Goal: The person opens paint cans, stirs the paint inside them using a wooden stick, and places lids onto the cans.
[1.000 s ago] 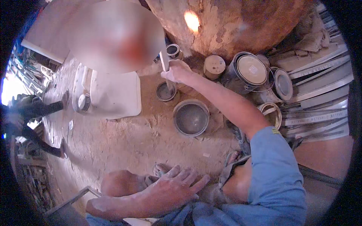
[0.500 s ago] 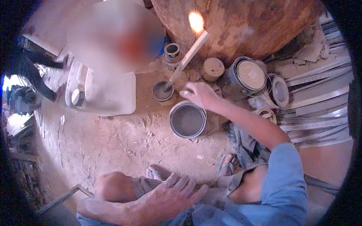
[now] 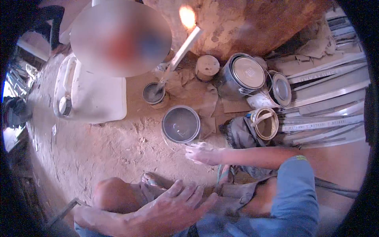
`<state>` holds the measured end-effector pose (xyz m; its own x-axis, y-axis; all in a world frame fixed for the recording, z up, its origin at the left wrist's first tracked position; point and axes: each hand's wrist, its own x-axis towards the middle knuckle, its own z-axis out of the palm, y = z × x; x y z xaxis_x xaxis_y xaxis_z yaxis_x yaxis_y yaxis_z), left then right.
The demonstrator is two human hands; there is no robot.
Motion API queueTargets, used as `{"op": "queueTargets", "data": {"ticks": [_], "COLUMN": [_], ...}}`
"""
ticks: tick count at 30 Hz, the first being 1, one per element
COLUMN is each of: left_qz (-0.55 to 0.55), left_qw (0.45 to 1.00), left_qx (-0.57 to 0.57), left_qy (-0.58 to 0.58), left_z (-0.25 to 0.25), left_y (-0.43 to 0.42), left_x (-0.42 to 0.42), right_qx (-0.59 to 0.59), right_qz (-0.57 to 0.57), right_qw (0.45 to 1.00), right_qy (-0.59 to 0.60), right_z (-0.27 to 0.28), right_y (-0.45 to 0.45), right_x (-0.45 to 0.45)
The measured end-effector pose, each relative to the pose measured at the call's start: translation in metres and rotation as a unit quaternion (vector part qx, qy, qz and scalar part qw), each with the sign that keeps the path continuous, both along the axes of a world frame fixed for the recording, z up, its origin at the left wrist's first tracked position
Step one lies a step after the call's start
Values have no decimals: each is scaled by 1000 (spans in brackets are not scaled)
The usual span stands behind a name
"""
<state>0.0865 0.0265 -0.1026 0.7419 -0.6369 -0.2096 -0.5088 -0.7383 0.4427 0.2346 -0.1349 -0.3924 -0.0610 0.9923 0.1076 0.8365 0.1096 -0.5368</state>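
My right hand (image 3: 203, 153) is just below the near rim of a round bucket (image 3: 164, 136) of dark grey liquid. Its fingers are curled together, and whatever they may hold is hidden. Pale marks show on the liquid's surface. Behind the bucket is a smaller can (image 3: 154, 102), also with grey contents, and a long pale stick (image 3: 185, 47) leans up out of it. My left hand (image 3: 183, 205) lies over my lap, palm down, its fingers spread and nothing in them.
A white plastic jerrycan (image 3: 102, 100) lies at the left. To the right are a large lidded paint can (image 3: 248, 73), an open tub (image 3: 265, 123), dark cloth (image 3: 239, 132) and long metal strips (image 3: 323, 106). A large brown rounded surface (image 3: 244, 25) rises behind.
My right hand has come back from beside the small can to the bucket's near side, its fingers curling. Pale marks have appeared on the liquid. The view has shifted; my left hand stays on my lap.
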Motion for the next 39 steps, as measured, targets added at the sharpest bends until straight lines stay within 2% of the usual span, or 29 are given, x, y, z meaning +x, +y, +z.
{"op": "queueTargets", "data": {"ticks": [2, 4, 6, 8, 10, 12, 14, 15, 16, 17, 18, 20, 21, 23, 24, 26, 29, 33, 35, 39], "left_qz": [29, 32, 24, 32, 31, 39, 45, 45, 51, 57, 57, 55, 55, 62, 62, 77, 66, 67, 17, 27], "left_qw": [998, 996, 994, 995, 995, 995, 995, 995, 995, 995, 995, 997, 997, 996, 996, 995, 996, 996, 999, 999], "left_qx": [-5, -6, -8, 15, 10, 5, 12, 10, 12, 16, 16, 13, 15, 17, 18, 23, 20, 22, 29, 19], "left_qy": [51, 82, 108, 93, 92, 89, 85, 85, 80, 75, 75, 60, 60, 66, 67, 53, 56, 60, 34, 24], "left_z": [-3, -2, -2, -4, -8, -12, -15, -15, -14, -14, -13, -12, -11, -11, -12, -13, -12, -15, -24, -32], "left_y": [-6, -10, -11, -11, -11, -11, -10, -9, -8, -7, -6, -5, -5, -6, -7, -9, -8, -7, -6, -3], "left_x": [4, 8, 13, 12, 11, 13, 12, 12, 12, 13, 14, 18, 21, 26, 28, 31, 36, 43, 49, 42], "right_qx": [13, -140, -113, -1, 0, 103, 106, 36, 122, 136, 136, 88, 89, 63, 63, 15, 66, 83, 113, 81], "right_qz": [-6, -1, -20, -35, -108, -284, -449, -536, -558, -576, -576, -640, -640, -682, -682, -696, -673, -663, -670, -676], "right_qw": [1000, 984, 989, 995, 994, 952, 884, 834, 811, 797, 797, 742, 742, 724, 724, 684, 676, 679, 686, 681], "right_qy": [26, 113, 98, 99, 19, -59, -76, -129, -127, -121, -121, -183, -181, 77, 78, 219, 292, 303, 262, 268], "right_z": [-6, 10, 23, 29, 72, 96, 106, 105, 101, 99, 89, 67, 71, 78, 85, 94, 75, 69, 68, 94], "right_y": [-1, 1, 0, -3, -9, -33, -62, -80, -98, -114, -130, -153, -151, -149, -147, -143, -152, -152, -148, -137], "right_x": [8, 24, 39, 60, 90, 143, 183, 204, 222, 237, 249, 267, 266, 265, 264, 264, 275, 283, 280, 268]}}
